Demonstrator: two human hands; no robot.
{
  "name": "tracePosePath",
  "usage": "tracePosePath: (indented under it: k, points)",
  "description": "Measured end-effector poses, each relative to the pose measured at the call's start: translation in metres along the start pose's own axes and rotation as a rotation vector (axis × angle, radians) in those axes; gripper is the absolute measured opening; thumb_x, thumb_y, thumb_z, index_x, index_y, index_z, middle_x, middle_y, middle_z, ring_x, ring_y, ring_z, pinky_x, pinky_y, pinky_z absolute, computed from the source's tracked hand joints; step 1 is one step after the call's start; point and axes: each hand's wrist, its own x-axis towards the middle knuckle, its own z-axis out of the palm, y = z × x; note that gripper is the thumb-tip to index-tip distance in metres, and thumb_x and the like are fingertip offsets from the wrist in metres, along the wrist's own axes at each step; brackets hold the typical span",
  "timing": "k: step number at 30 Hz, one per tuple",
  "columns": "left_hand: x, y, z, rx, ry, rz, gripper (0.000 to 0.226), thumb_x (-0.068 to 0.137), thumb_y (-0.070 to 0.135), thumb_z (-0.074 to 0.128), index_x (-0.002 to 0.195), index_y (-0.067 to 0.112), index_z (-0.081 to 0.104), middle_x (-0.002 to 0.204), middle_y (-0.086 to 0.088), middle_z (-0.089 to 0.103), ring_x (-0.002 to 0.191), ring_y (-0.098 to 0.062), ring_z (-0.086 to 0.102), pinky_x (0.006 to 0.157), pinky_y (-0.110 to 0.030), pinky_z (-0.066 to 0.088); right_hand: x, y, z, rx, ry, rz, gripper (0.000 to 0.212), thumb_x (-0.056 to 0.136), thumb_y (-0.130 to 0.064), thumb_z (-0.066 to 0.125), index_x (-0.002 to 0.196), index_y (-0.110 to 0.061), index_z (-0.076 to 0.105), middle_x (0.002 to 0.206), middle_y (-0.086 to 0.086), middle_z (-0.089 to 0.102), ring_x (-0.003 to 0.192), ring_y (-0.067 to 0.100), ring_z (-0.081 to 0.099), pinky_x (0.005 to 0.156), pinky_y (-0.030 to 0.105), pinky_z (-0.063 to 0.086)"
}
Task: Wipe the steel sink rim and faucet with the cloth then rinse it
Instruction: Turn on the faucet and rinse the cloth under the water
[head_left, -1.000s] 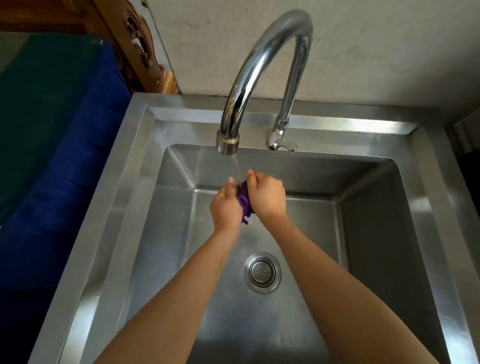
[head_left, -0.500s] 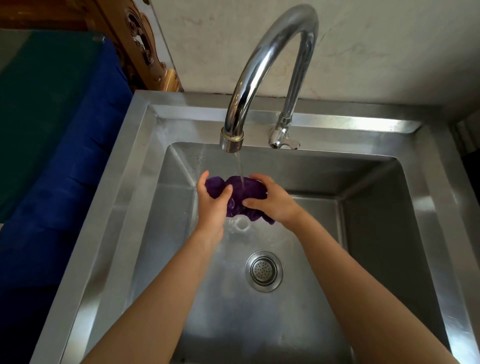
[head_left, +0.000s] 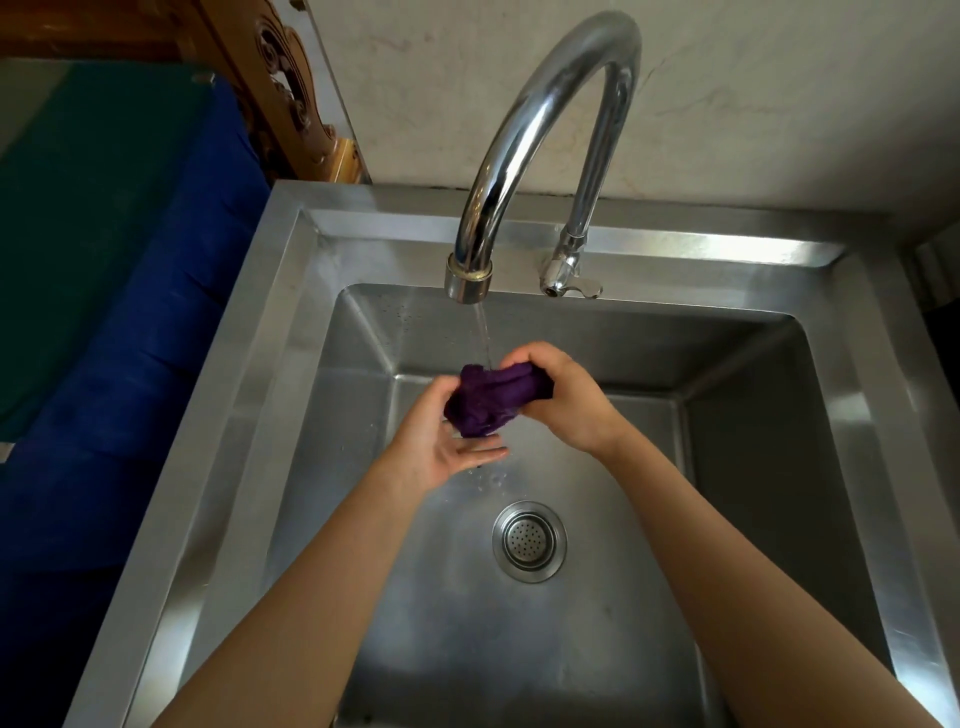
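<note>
Here, mid-frame under the faucet stream, the right hand gripped the purple cloth — left hand lay open beneath it. Squeezing harder could splash water over the sink rim — rewetting it.

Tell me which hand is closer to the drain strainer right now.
Left. The left hand, open under the purple cloth, sits just up and left of the drain strainer; the right hand, gripping the cloth, is farther up.
</note>
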Motion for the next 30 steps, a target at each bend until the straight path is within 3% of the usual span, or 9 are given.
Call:
tracePosePath:
  k: [3,5,8,12,14,16,22,26,30]
  points:
    - [0.001,0.005,0.003,-0.089,0.02,-0.005,0.044,0.086,0.04,0.061,0.112,0.005,0.054,0.114,-0.025,0.06,0.089,-0.038,0.067,0.062,-0.047,0.06,-0.008,0.009,0.005,-0.183,-0.106,-0.05,0.041,0.069,0.008,0.062,0.1,-0.018,0.065,0.096,-0.013,0.047,0.1,0.019,0.044,0.09,0.024,0.031]
    - [0.004,0.005,0.007,0.02,0.085,0.098,0.034,0.087,0.02,0.062,0.115,0.004,0.052,0.119,-0.024,0.06,0.084,-0.03,0.066,0.055,-0.041,0.06,-0.013,0.012,0.006,-0.143,-0.125,0.017,0.045,0.072,0.006,0.063,0.108,-0.022,0.062,0.108,-0.002,0.045,0.107,0.02,0.042,0.095,0.024,0.036]
    - [0.005,0.004,0.011,-0.015,0.163,0.238,0.041,0.084,-0.011,0.051,0.117,0.012,0.042,0.116,-0.017,0.058,0.076,-0.022,0.062,0.052,-0.038,0.055,-0.021,0.012,0.0,0.132,-0.118,0.216,0.054,0.077,-0.001,0.067,0.123,-0.024,0.05,0.124,0.005,0.042,0.105,0.014,0.049,0.077,0.013,0.049]
    - [0.003,0.001,0.012,-0.073,0.121,0.399,0.058,0.082,-0.019,0.045,0.125,0.019,0.038,0.11,-0.009,0.056,0.085,-0.02,0.062,0.064,-0.035,0.054,-0.025,0.009,0.005,0.375,-0.098,0.541,0.05,0.088,-0.045,0.055,0.132,-0.028,0.042,0.13,0.001,0.052,0.108,0.015,0.057,0.092,0.042,0.054]
    - [0.002,-0.001,0.012,-0.102,0.067,0.44,0.068,0.081,-0.02,0.045,0.131,0.024,0.035,0.107,-0.005,0.059,0.09,-0.02,0.062,0.071,-0.038,0.054,-0.022,0.006,0.011,0.504,-0.117,0.602,0.054,0.086,-0.056,0.048,0.131,-0.027,0.043,0.126,0.002,0.056,0.11,0.02,0.059,0.086,0.043,0.057]
    - [0.002,0.0,0.011,-0.102,0.014,0.465,0.068,0.08,-0.021,0.043,0.126,0.027,0.039,0.1,-0.003,0.062,0.089,-0.021,0.063,0.076,-0.039,0.053,-0.017,0.003,0.013,0.642,-0.073,0.619,0.054,0.086,-0.054,0.052,0.128,-0.019,0.048,0.123,0.006,0.058,0.106,0.024,0.062,0.076,0.039,0.06]
    - [-0.001,0.005,-0.005,-0.016,-0.077,0.353,0.037,0.081,-0.009,0.05,0.107,0.016,0.059,0.094,-0.009,0.068,0.089,-0.026,0.063,0.085,-0.042,0.05,-0.012,-0.005,0.004,0.625,0.052,0.466,0.043,0.08,0.014,0.054,0.116,-0.008,0.054,0.101,0.01,0.058,0.083,0.02,0.062,0.068,0.028,0.059]
    - [0.005,0.002,-0.005,0.135,-0.092,0.334,0.034,0.085,0.026,0.063,0.111,0.003,0.062,0.109,-0.019,0.067,0.104,-0.033,0.063,0.094,-0.049,0.049,-0.014,-0.01,0.017,0.476,0.034,0.323,0.048,0.071,0.006,0.055,0.106,-0.028,0.058,0.12,0.015,0.055,0.104,0.025,0.058,0.094,0.039,0.051]
    - [0.013,-0.008,0.013,0.3,0.112,0.431,0.025,0.094,0.036,0.048,0.088,0.018,0.063,0.088,-0.006,0.067,0.088,-0.022,0.063,0.075,-0.034,0.052,-0.009,-0.019,0.039,0.159,0.129,0.244,0.035,0.087,-0.018,0.061,0.122,-0.019,0.054,0.115,0.007,0.047,0.103,0.012,0.047,0.091,0.013,0.032]
